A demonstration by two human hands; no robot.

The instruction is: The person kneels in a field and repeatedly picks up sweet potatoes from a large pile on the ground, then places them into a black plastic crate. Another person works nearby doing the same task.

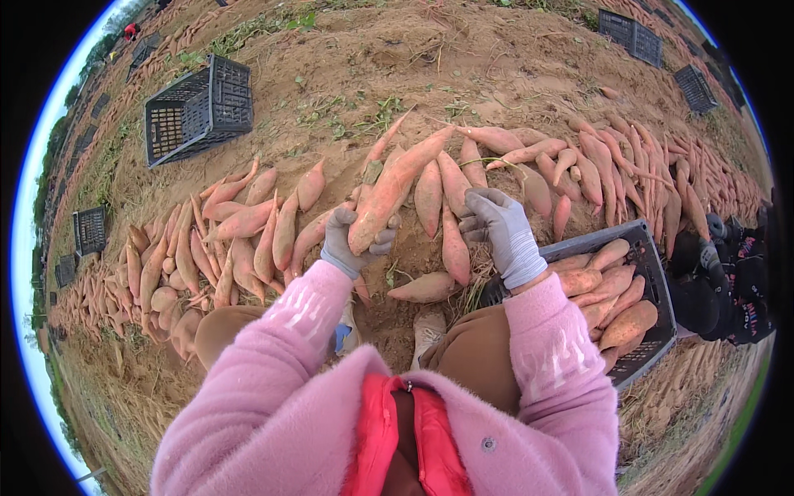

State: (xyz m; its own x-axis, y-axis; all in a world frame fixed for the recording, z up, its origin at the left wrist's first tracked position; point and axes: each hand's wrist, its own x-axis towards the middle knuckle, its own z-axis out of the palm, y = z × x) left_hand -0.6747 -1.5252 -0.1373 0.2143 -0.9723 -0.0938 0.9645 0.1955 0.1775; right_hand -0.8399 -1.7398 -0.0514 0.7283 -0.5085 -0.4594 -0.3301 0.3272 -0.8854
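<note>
My left hand (360,242), in a grey glove, grips the lower end of a large, long sweet potato (400,186) that points up and to the right. My right hand (496,229), gloved too, is raised to the right of it with the fingers curled and the thumb and forefinger close together; a thin green stem (496,160) runs near its fingertips. Whether the fingers pinch that stem is unclear. Below and between the hands a smaller sweet potato (423,287) lies on the soil. Beside my right forearm stands a black plastic crate (662,297) holding several sweet potatoes (628,323).
Rows of sweet potatoes (242,221) spread left and right across the soil. An empty black crate (229,93) lies tipped at the upper left, with more crates (629,37) farther off. A co-worker in dark clothes (722,279) is at the right edge.
</note>
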